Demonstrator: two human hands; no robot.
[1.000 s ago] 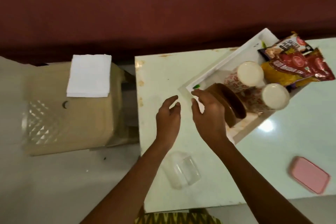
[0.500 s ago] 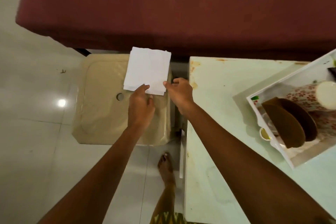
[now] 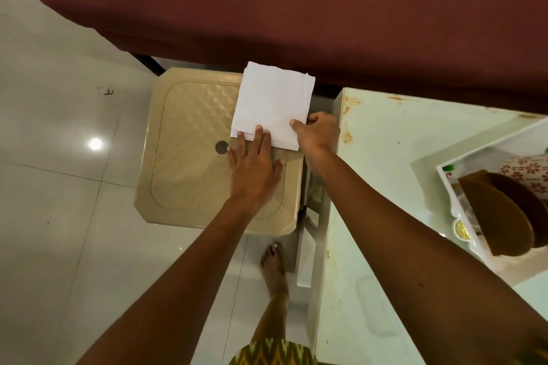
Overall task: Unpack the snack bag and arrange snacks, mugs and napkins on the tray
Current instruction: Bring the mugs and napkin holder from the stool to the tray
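Observation:
A stack of white napkins (image 3: 274,101) lies on the far right part of a beige plastic stool (image 3: 189,154). My left hand (image 3: 253,169) lies flat on the stool with straight fingers pressing the stack's near edge. My right hand (image 3: 318,135) pinches the stack's near right corner, thumb on top. At the right edge, the white tray (image 3: 447,190) sits on the pale green table (image 3: 382,151) and holds a brown bowl (image 3: 501,216) and a floral mug (image 3: 526,175), both partly cut off.
A dark red bed or sofa (image 3: 296,3) runs across the top, just behind the stool and table. White floor tiles (image 3: 59,187) spread to the left. My bare foot (image 3: 274,270) stands between stool and table.
Both hands left the tray and reached left to the napkins on the stool. The left hand now presses the stack's near edge and the right hand has pinched its corner.

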